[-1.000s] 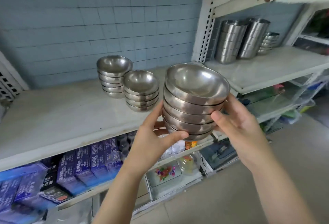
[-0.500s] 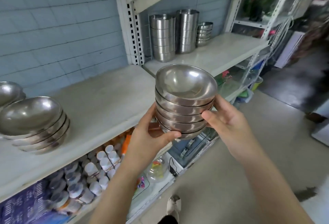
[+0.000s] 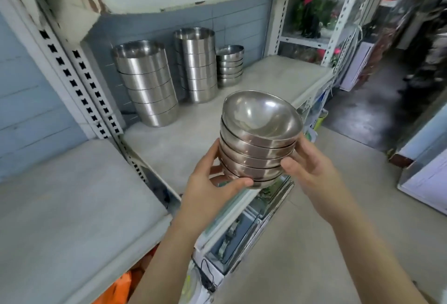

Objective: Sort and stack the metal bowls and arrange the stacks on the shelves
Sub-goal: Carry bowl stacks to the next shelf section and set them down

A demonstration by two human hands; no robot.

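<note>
Left hand (image 3: pixel 208 190) and right hand (image 3: pixel 312 170) grip the bowl stack (image 3: pixel 258 139), fingers curled round it.

held stack (image 3: pixel 258 144): nested shiny steel bowls, tilted | shelf (image 3: pixel 278 74): three upright bowl stacks at rear

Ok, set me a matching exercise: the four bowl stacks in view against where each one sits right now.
1. shallow bowls
2. wide stack
3. tall slim stack
4. short stack

A. rightmost at the back of the shelf
B. between left hand and right hand
C. leftmost at the back
D. middle at the back

Pairs: 1-B, 2-C, 3-D, 4-A
</note>
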